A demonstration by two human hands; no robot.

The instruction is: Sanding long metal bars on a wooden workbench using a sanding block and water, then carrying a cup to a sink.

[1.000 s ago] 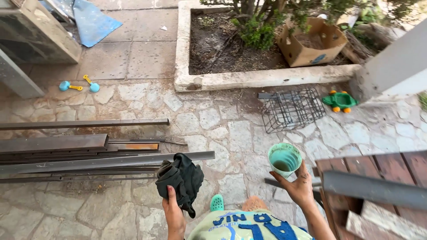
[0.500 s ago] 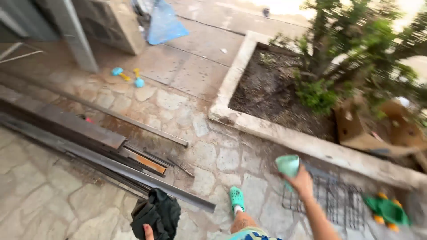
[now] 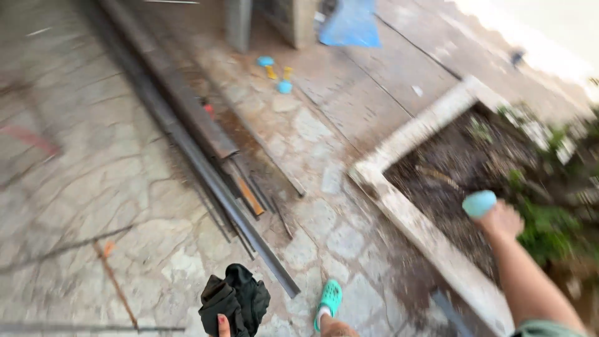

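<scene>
Stone paving (image 3: 93,206) fills most of what you see, blurred by head motion, with a bundle of long metal bars (image 3: 206,150) running from the upper left down toward the bottom centre. Your left hand (image 3: 222,326) shows only a fingertip at the bottom edge, closed on a bunched black cloth (image 3: 236,304) that hangs low in the frame just beside the near ends of the bars. Your right hand (image 3: 499,219) is stretched out at the right of the frame, fingers wrapped around a turquoise cup (image 3: 479,203), held over the soil of a raised planter bed with a pale concrete curb (image 3: 412,215). Your foot in a green clog (image 3: 329,299) stands at the bottom centre, close to the bar ends and near the curb. My read on the risks: the bar ends lie near your step, so a stride without looking could catch a toe on them or on the curb. The cup looks tipped, so anything in it could spill short of the soil; its contents cannot be seen. At the upper centre, a small blue and yellow toy (image 3: 275,73) and a blue sheet (image 3: 352,25) lie well apart from you.
</scene>
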